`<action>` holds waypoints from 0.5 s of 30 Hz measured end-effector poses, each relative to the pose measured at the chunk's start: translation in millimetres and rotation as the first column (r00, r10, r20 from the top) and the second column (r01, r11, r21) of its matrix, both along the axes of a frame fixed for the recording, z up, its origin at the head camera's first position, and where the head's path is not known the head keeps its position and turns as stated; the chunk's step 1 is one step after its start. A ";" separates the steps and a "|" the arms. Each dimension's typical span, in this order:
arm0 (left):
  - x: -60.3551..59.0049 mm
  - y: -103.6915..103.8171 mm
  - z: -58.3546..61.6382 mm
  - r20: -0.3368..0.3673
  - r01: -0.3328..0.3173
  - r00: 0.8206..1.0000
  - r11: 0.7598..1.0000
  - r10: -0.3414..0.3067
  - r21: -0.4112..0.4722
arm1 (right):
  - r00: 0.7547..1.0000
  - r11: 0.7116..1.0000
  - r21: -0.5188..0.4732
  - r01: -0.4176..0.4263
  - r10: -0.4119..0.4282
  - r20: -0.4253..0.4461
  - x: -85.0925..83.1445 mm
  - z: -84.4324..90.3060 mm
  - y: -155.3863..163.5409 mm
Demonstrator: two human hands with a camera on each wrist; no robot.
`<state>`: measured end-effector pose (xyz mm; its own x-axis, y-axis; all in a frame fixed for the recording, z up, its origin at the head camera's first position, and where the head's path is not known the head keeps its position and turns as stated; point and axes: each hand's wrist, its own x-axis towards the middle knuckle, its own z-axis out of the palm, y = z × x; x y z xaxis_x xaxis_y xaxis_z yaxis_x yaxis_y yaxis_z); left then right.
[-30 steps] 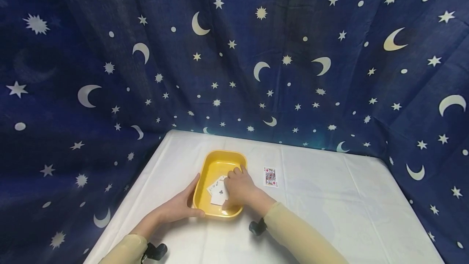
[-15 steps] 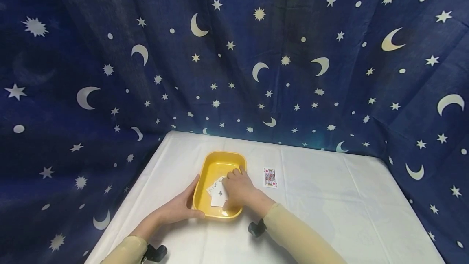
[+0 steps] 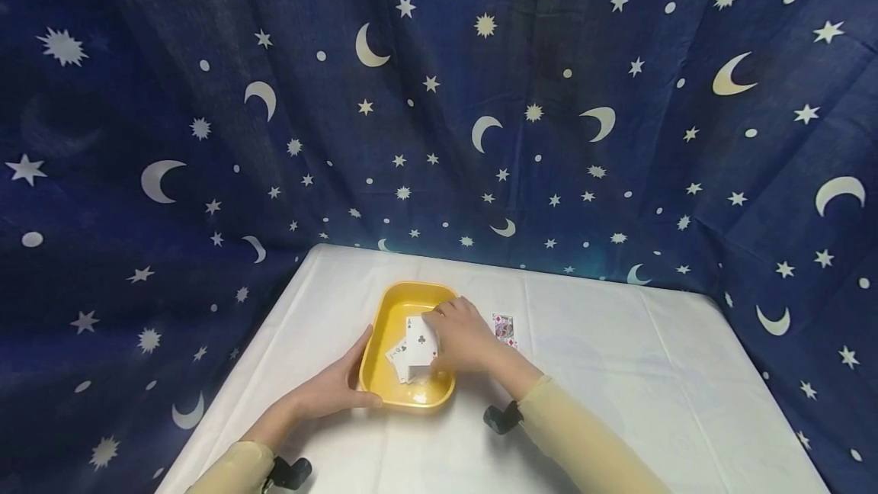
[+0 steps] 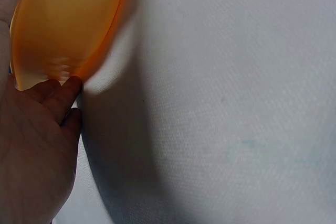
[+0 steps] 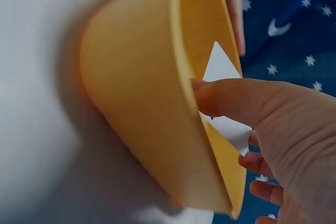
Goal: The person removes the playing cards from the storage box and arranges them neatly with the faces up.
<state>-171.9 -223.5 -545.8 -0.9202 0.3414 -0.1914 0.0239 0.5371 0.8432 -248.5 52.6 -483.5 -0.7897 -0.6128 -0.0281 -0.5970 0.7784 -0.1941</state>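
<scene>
Club card (image 3: 421, 344) pinched by the right hand (image 3: 461, 335) above the yellow tray (image 3: 384, 319); left hand (image 3: 334, 387) grips its rim

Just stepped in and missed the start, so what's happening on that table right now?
A person is working at a yellow tray on a white table. Their left hand holds the tray's near left rim. Their right hand pinches an ace of clubs, lifted above a few more cards lying in the tray. One face card with red pips lies on the table to the right of the tray, partly behind the right hand.
</scene>
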 end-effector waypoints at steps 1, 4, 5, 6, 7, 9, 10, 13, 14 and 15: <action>-0.1 0.1 0.0 -0.003 -0.001 1.000 1.000 0.001 -0.001 | 1.000 1.000 -0.011 0.009 -0.009 0.007 -0.7 3.2 3.6; -0.2 0.3 0.0 -0.001 -0.005 1.000 1.000 0.005 0.000 | 0.999 0.999 -0.040 0.036 -0.035 0.016 -4.1 9.8 15.7; -0.1 0.4 0.1 0.000 -0.006 1.000 1.000 0.006 0.001 | 0.999 0.998 -0.050 0.049 -0.048 0.021 -5.6 11.6 19.7; -0.2 0.4 -0.1 -0.001 -0.008 1.000 1.000 0.008 -0.002 | 0.998 0.996 -0.060 0.061 -0.060 0.020 -7.1 12.7 23.8; -0.1 0.4 0.1 -0.002 -0.008 1.000 1.000 0.008 -0.001 | 0.998 0.995 -0.071 0.068 -0.067 0.014 -9.1 13.1 28.3; 0.0 0.5 0.1 -0.003 -0.009 1.000 1.000 0.009 -0.005 | 0.996 0.992 -0.093 0.090 -0.090 0.004 -12.0 15.2 37.1; 0.0 0.6 0.0 -0.003 -0.010 1.000 1.000 0.010 -0.009 | 0.995 0.990 -0.104 0.099 -0.100 -0.004 -13.3 16.0 41.8; -0.2 0.9 -0.8 -0.004 -0.011 1.000 1.000 0.011 -0.016 | 0.991 0.983 -0.133 0.126 -0.130 -0.019 -16.8 18.7 58.1; -0.4 0.9 -1.4 -0.003 -0.012 1.000 1.000 0.012 -0.017 | 0.990 0.981 -0.137 0.138 -0.142 -0.023 -17.5 20.1 63.7; -0.5 0.9 -1.9 -0.004 -0.012 1.000 1.000 0.012 -0.018 | 0.988 0.979 -0.139 0.147 -0.152 -0.029 -19.0 20.4 69.8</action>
